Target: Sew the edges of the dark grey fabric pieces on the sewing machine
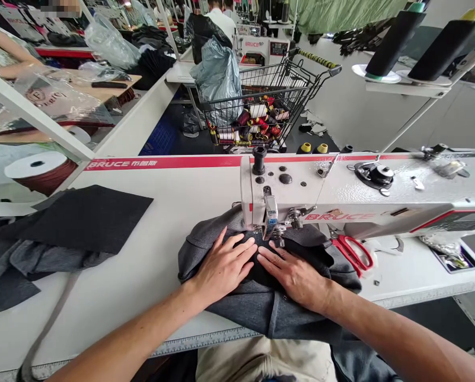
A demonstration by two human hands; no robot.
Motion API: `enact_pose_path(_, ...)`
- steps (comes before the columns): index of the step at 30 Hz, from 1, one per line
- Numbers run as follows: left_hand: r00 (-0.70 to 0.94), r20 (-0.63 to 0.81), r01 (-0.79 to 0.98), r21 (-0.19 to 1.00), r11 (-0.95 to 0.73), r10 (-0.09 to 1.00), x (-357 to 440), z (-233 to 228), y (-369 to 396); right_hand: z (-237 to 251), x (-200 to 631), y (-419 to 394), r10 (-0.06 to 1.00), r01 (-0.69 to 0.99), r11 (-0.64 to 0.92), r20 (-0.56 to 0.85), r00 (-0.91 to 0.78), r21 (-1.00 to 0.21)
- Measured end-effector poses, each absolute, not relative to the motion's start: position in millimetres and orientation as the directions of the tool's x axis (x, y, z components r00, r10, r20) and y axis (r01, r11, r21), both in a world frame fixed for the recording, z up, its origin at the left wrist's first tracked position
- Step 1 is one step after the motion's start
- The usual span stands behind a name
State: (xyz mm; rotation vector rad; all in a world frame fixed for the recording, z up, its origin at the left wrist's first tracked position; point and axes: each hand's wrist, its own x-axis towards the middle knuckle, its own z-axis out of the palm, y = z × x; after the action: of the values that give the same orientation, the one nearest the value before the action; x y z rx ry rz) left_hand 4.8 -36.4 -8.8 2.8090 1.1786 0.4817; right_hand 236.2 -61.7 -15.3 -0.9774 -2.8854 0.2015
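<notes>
Around me is a big sewing workshop with long white tables, and I sit at one white table (141,276) that fills most of my view. On it stands a white sewing machine (340,196) with a red name on its side, and its long body goes to my right. Behind the table there is a wire shopping cart (273,101) full of thread spools, with a grey plastic bag inside. At my left a pile of dark fabric pieces (74,223) lies flat on the table. Directly before me lies the grey garment (261,302); it goes under the needle part of the machine and hangs over the table edge to my lap. My left hand (221,268) and my right hand (296,276) both lie flat on this garment with fingers stretched, and the fingertips nearly meet just in front of the presser foot. They press the cloth, they do not grip it. Red scissors (354,252) lie beside the garment at my right, under the machine arm.
</notes>
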Motion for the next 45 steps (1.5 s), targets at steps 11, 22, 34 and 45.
enact_pose_path(11, 0.686, 0.25, 0.683, 0.102, -0.723, 0.683, 5.0, -8.8, -29.1, -16.9, 235.2, -47.8, 0.635, 0.621, 0.766, 0.046, -0.771, -0.167)
enact_pose_path(22, 0.808, 0.228, 0.532, 0.116, -0.839, 0.544, -0.2, -12.0, -30.2, -1.4, 248.4, -34.9, 0.548, 0.543, 0.822, -0.016, -0.836, -0.172)
enact_pose_path(34, 0.792, 0.27, 0.535, 0.124, -0.836, 0.547, -4.3, -17.6, -28.4, -12.4, 244.6, -44.1, 0.527, 0.528, 0.849, 0.053, -0.848, -0.005)
enact_pose_path(45, 0.796, 0.132, 0.58, 0.117, -0.806, 0.591, -3.0, -6.0, -31.7, -2.2, 240.6, -48.5, 0.568, 0.569, 0.822, 0.05, -0.822, 0.012)
